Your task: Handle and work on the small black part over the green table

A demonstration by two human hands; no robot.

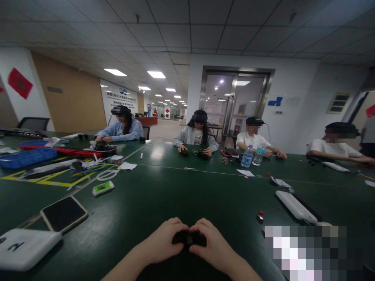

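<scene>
the fingers of the left hand (162, 241) and right hand (216, 245) are curled snugly around opposite ends of a small black object (190, 239), held between them above a dark green table (164, 195). to the fingers' right lies a small red-topped item (260, 216); to their left, a dark-faced tablet-like device (65, 214) and, farther left, a white slab (27, 249).

From afar I log a dark green table (164, 191) bearing two upright water bottles (247, 157), a blue tray (28, 157), a coiled white cable (107, 178), a green-and-white item (103, 188) and a dark-screened phone (64, 213) beside a white case (27, 249).
</scene>
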